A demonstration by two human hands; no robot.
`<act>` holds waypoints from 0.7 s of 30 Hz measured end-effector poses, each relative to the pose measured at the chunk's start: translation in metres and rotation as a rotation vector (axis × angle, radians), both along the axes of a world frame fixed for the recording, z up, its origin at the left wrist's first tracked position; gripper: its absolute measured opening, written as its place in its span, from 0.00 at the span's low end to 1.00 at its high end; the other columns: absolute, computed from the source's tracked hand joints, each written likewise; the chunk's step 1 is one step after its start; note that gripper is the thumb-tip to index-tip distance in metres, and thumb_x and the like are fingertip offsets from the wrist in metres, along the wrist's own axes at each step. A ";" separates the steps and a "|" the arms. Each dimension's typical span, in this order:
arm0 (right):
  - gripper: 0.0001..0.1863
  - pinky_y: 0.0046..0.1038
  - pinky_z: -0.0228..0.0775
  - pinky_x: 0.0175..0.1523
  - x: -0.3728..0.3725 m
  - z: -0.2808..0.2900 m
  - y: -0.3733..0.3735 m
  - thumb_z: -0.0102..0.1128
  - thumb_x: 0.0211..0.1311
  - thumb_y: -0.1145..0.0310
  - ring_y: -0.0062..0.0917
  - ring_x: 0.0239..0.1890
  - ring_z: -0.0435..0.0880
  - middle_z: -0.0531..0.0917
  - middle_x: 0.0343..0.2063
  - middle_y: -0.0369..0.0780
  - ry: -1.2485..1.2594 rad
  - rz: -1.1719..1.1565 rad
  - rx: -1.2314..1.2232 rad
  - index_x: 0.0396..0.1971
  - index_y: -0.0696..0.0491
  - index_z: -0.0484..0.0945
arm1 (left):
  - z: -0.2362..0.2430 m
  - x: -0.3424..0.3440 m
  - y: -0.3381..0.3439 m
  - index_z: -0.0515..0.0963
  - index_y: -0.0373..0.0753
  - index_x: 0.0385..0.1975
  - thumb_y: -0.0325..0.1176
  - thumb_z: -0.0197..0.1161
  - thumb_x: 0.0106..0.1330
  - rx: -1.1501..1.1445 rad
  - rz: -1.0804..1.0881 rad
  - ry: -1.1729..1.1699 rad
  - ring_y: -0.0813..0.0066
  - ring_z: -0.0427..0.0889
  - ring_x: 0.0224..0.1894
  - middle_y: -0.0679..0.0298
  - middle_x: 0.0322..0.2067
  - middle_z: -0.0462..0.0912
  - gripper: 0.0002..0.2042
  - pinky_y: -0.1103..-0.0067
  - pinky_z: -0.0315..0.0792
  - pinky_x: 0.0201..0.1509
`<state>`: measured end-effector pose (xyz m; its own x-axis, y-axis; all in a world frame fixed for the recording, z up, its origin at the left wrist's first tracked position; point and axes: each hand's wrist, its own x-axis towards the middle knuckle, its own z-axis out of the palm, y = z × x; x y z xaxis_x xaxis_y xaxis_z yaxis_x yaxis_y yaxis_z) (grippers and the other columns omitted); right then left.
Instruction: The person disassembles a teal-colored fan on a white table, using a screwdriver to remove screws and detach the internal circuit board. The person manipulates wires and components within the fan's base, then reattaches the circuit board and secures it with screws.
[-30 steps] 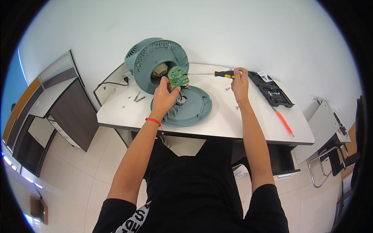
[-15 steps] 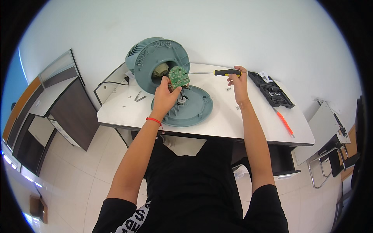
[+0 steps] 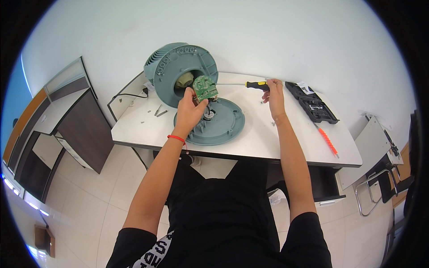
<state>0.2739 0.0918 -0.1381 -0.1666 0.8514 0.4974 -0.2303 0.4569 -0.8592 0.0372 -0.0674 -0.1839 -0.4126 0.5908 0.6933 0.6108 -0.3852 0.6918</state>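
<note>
My left hand pinches the lower left edge of a green circuit board, holding it up in front of the grey-green housing. In my right hand is a screwdriver with a black and yellow handle. Its long shaft points left, and the tip meets the board's right edge. Behind the board, the round ribbed housing lies on its side, its central opening showing a pale part inside. Below the board a round grey-green base rests flat on the table, with wiring near its middle.
On the white table a black tool case lies open at the right, beside an orange-handled screwdriver. Small metal pieces lie left of the base. A black cable runs along the left edge. An open drawer juts out below.
My right hand's fingers have shifted around the screwdriver handle and now cover its end. The circuit board and my left hand have stayed almost in place.
</note>
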 end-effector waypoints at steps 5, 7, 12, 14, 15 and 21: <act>0.13 0.20 0.64 0.24 0.005 -0.005 0.015 0.51 0.70 0.60 0.15 0.21 0.70 0.72 0.24 0.34 -0.129 -0.010 -0.009 0.43 0.54 0.70 | 0.001 0.001 0.000 0.67 0.33 0.37 0.31 0.67 0.59 -0.001 0.003 -0.013 0.65 0.83 0.30 0.54 0.30 0.83 0.15 0.73 0.74 0.37; 0.14 0.20 0.64 0.24 0.004 -0.005 0.014 0.52 0.70 0.59 0.14 0.21 0.70 0.73 0.24 0.34 -0.101 -0.004 0.017 0.44 0.54 0.69 | 0.002 0.001 0.000 0.67 0.33 0.37 0.31 0.67 0.59 -0.019 0.011 -0.002 0.65 0.83 0.30 0.54 0.30 0.83 0.15 0.73 0.74 0.37; 0.16 0.20 0.65 0.24 0.002 -0.007 0.012 0.55 0.69 0.58 0.14 0.22 0.70 0.73 0.26 0.34 -0.027 -0.002 0.026 0.46 0.54 0.68 | 0.004 0.004 -0.002 0.67 0.33 0.37 0.32 0.67 0.59 -0.028 0.023 0.023 0.61 0.83 0.31 0.53 0.30 0.83 0.15 0.72 0.74 0.38; 0.15 0.20 0.65 0.24 -0.001 -0.004 0.006 0.56 0.68 0.59 0.14 0.22 0.71 0.73 0.27 0.34 -0.057 -0.028 0.031 0.46 0.54 0.68 | 0.004 0.003 -0.002 0.67 0.34 0.37 0.32 0.66 0.60 -0.015 0.020 0.025 0.59 0.83 0.31 0.52 0.30 0.83 0.15 0.71 0.74 0.38; 0.15 0.20 0.65 0.24 -0.001 -0.004 0.005 0.56 0.68 0.60 0.15 0.22 0.71 0.73 0.27 0.34 -0.072 -0.041 0.034 0.46 0.54 0.68 | 0.003 0.002 -0.003 0.67 0.34 0.37 0.33 0.66 0.60 -0.015 0.025 0.033 0.58 0.83 0.31 0.52 0.30 0.83 0.15 0.70 0.74 0.38; 0.16 0.20 0.64 0.23 -0.001 -0.005 0.011 0.57 0.67 0.60 0.15 0.22 0.70 0.73 0.27 0.35 -0.026 -0.065 0.033 0.46 0.54 0.68 | 0.004 0.004 -0.004 0.66 0.34 0.37 0.34 0.66 0.60 -0.059 0.032 0.036 0.55 0.83 0.33 0.51 0.30 0.83 0.15 0.70 0.74 0.39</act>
<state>0.2729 0.1027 -0.1434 -0.1248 0.8438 0.5219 -0.1776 0.4985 -0.8485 0.0408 -0.0716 -0.1796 -0.4069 0.6183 0.6724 0.6471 -0.3244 0.6899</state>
